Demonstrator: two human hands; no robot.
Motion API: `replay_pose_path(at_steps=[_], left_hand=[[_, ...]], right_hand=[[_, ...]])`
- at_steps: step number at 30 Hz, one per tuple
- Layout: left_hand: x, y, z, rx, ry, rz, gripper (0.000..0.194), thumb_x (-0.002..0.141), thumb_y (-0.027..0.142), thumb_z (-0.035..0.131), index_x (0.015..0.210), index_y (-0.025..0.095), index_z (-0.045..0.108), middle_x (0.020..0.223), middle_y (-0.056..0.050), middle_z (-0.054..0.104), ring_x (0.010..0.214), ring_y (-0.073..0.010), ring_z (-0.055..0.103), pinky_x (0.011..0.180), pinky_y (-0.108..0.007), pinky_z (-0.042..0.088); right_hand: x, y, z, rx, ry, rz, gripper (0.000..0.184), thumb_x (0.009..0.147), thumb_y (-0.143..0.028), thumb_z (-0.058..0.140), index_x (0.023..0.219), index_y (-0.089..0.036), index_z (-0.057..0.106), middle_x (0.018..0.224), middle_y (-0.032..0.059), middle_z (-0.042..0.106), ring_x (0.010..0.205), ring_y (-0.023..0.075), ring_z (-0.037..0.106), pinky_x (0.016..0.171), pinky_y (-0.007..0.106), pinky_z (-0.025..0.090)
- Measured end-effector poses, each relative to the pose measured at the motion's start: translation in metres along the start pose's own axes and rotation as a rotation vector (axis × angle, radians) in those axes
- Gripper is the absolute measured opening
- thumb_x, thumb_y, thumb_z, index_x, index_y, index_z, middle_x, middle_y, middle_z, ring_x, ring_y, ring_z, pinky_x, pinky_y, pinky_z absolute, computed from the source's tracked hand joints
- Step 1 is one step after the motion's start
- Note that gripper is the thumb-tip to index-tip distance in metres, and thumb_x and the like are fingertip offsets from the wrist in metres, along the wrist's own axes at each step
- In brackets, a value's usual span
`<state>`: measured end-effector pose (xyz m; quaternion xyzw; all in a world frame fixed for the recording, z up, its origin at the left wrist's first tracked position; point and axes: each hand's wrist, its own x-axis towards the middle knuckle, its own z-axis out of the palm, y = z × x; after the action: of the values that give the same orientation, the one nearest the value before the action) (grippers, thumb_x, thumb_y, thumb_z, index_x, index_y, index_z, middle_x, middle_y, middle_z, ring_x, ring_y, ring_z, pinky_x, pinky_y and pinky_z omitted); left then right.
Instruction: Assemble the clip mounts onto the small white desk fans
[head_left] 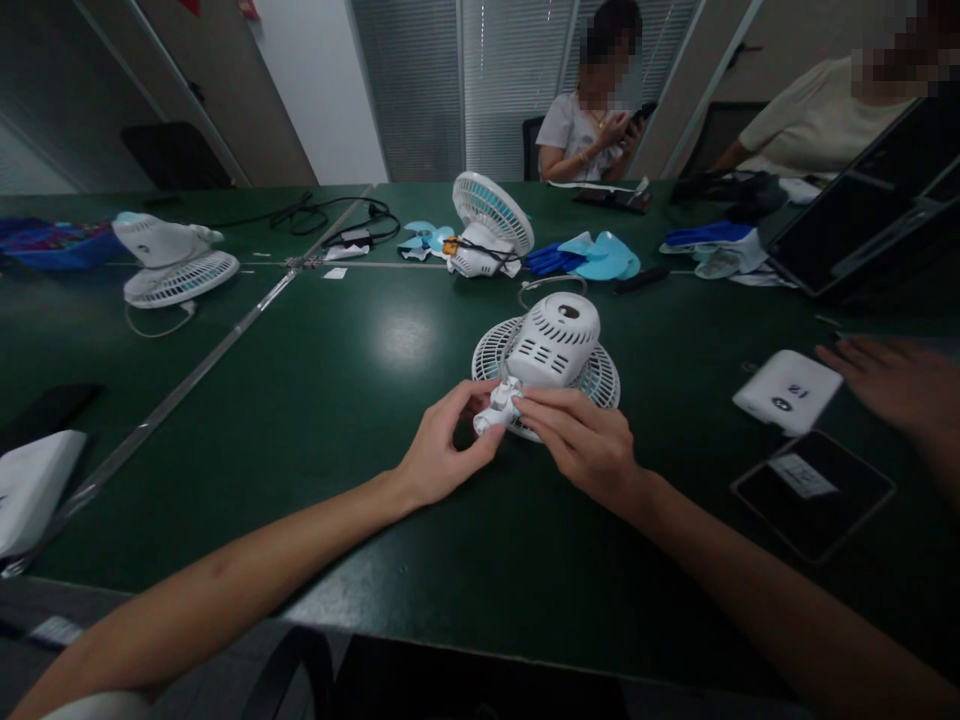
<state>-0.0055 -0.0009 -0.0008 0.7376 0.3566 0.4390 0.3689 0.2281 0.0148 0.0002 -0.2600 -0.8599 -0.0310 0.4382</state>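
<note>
- Find the white fan (561,340) cage down on the green desk (375,400), right of the metal strip (225,342), in from the near edge and well short of the far one. Expect a light load, probably heaviest toward the motor.
- Avoid squeezing the round cage (489,352): likely springy, with thin ribs that could crack.
- For a full lift, spread a palm over the motor housing (574,335); probably stiff, smooth, slightly slippery.
- Take the small bracket (491,415) by its thicker body; probably rigid, perhaps able to swivel at the joint.
- Pinched there between thumb and fingertips of the left hand (439,445); touched too by fingertips of the right hand (596,440), held close together. With that thumb hidden, cannot tell whether clamped.
- Leave slack in the thin cord (536,283); likely soft and bendy.
- Now for looks: white and round at the cage, with narrow radial slots, partly covered by the housing.
- Rounded and glossy at the housing, with rows of vent slots (551,355) and a dark round spot (568,312) on top.
- Knobbly and white at the bracket, half hidden by fingers.
- Pale and looped at the cord, toward the desk's far edge.
</note>
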Motion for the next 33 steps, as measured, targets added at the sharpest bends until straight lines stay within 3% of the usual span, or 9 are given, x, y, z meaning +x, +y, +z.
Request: replay_pose_path(at_steps=[7,9,12,15,18,23,27,30,33], left_hand=[[0.003,-0.001,0.003,-0.220,-0.021,-0.079,0.049,0.093,0.033,0.071,0.135,0.016,0.054,0.117,-0.012,0.066,0.103,-0.0212,0.066,0.096,-0.037,0.055],[0.003,-0.001,0.003,-0.172,-0.020,-0.071,0.050,0.092,0.031,0.072,0.136,0.016,0.055,0.117,-0.011,0.066,0.103,-0.0211,0.065,0.096,-0.036,0.055],[0.001,0.000,0.002,-0.095,-0.024,-0.058,0.052,0.090,0.029,0.073,0.137,0.017,0.054,0.116,-0.011,0.066,0.103,-0.0216,0.065,0.094,-0.036,0.054],[0.001,0.001,0.002,-0.056,-0.032,-0.052,0.052,0.090,0.029,0.073,0.137,0.017,0.053,0.114,-0.010,0.066,0.102,-0.0220,0.066,0.093,-0.036,0.054],[0.001,0.001,0.003,-0.034,-0.031,-0.043,0.051,0.091,0.028,0.072,0.136,0.017,0.053,0.114,-0.011,0.066,0.101,-0.0222,0.066,0.094,-0.038,0.054],[0.002,0.002,0.002,-0.019,-0.027,-0.028,0.051,0.090,0.029,0.072,0.136,0.016,0.053,0.114,-0.011,0.066,0.100,-0.0221,0.065,0.093,-0.038,0.054],[0.002,0.002,0.001,-0.014,-0.029,-0.024,0.052,0.090,0.029,0.073,0.135,0.015,0.053,0.110,-0.010,0.066,0.098,-0.0215,0.065,0.091,-0.038,0.055],[0.002,0.001,0.001,-0.010,-0.026,-0.020,0.051,0.090,0.029,0.072,0.135,0.014,0.053,0.111,-0.011,0.066,0.098,-0.0216,0.065,0.091,-0.038,0.055],[0.002,0.001,0.001,-0.005,-0.025,-0.022,0.051,0.090,0.029,0.072,0.135,0.014,0.053,0.111,-0.011,0.066,0.098,-0.0218,0.065,0.091,-0.038,0.055]], right_hand=[[0.000,-0.002,0.000,-0.018,0.062,0.064,0.042,0.093,-0.004,0.062,0.129,-0.026,0.067,0.106,0.0043,0.072,0.089,0.0157,0.072,0.074,0.029,0.063],[0.003,-0.010,0.002,0.049,0.085,0.184,0.032,0.093,-0.007,0.065,0.120,-0.024,0.070,0.102,0.0035,0.073,0.087,0.0165,0.072,0.072,0.029,0.063],[0.005,-0.022,0.006,0.288,0.109,0.484,0.018,0.093,-0.014,0.068,0.110,-0.022,0.068,0.095,0.0023,0.073,0.076,0.0153,0.074,0.056,0.024,0.061],[0.002,-0.027,0.011,0.464,0.132,0.594,0.018,0.094,-0.017,0.069,0.111,-0.022,0.064,0.083,-0.0008,0.072,0.067,0.0143,0.074,0.047,0.021,0.059],[-0.002,-0.023,0.011,0.414,0.105,0.531,0.021,0.096,-0.016,0.066,0.115,-0.023,0.062,0.091,0.0005,0.073,0.071,0.0140,0.075,0.052,0.021,0.062],[-0.003,-0.012,-0.002,0.124,0.044,0.245,0.038,0.091,-0.010,0.067,0.127,-0.021,0.059,0.112,0.0081,0.068,0.083,0.0154,0.072,0.064,0.026,0.064],[0.000,-0.009,-0.008,-0.007,0.025,0.050,0.045,0.088,-0.004,0.067,0.129,-0.019,0.059,0.116,0.0098,0.066,0.100,0.0208,0.070,0.078,0.032,0.064],[0.002,-0.007,-0.007,-0.045,0.015,0.027,0.041,0.089,-0.004,0.067,0.127,-0.018,0.059,0.113,0.0087,0.069,0.098,0.0191,0.071,0.078,0.029,0.063],[0.004,-0.005,-0.006,-0.050,0.022,0.086,0.036,0.093,-0.009,0.068,0.126,-0.018,0.058,0.106,0.0062,0.073,0.083,0.0146,0.072,0.070,0.025,0.061]])
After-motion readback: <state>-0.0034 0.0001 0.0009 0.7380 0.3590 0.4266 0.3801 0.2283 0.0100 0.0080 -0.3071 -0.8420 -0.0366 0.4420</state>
